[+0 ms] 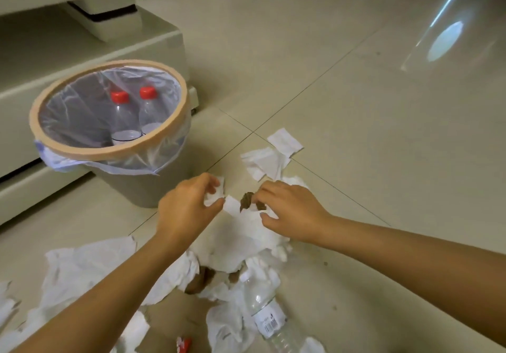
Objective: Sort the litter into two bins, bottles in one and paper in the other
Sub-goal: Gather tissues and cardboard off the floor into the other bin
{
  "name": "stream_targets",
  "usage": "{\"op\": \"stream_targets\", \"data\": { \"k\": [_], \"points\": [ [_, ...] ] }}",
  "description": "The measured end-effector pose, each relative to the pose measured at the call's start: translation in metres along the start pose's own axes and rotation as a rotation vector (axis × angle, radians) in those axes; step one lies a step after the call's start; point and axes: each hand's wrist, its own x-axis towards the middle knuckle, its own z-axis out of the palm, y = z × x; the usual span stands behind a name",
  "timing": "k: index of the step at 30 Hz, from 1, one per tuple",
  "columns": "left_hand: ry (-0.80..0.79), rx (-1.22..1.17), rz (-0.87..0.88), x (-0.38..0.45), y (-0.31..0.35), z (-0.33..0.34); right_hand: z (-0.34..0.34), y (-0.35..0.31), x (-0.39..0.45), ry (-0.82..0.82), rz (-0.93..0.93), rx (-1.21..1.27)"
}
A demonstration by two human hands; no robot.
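Observation:
A grey bin (153, 185) with a tan rim and a clear liner stands at the left; two clear bottles with red caps (120, 117) stand inside it. My left hand (189, 204) pinches a white tissue (215, 196) just right of the bin. My right hand (290, 210) pinches a tissue with a brown scrap (247, 199) above a heap of white paper (241, 243). A clear empty bottle (269, 317) lies in the paper near the bottom edge.
More crumpled tissues (82, 270) spread over the tiled floor at the lower left, and folded ones (271, 155) lie beyond my hands. A pale furniture base (82, 51) stands behind the bin. A small red wrapper (184, 345) lies at the bottom edge.

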Motion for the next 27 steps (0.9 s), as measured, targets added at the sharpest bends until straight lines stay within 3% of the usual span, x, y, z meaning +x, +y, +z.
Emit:
{"op": "stream_targets", "data": {
  "k": [10,17,21,24,27],
  "points": [
    [-0.046,0.091,-0.149,0.048,-0.004,0.073,0.051,0.107,0.08,0.101,0.087,0.107],
    [-0.216,0.122,-0.395,0.048,-0.013,0.109,0.095,0.156,0.122,-0.019,0.28,0.157],
    [-0.348,0.027,-0.53,0.046,-0.017,0.12,0.104,0.177,0.136,-0.119,0.421,0.212],
    [-0.427,-0.015,-0.565,0.045,-0.018,0.129,0.103,0.194,0.147,-0.269,0.515,0.243],
    [-0.434,0.061,-0.516,0.043,-0.012,0.133,0.106,0.195,0.148,-0.191,0.473,0.194]
  ]
}}
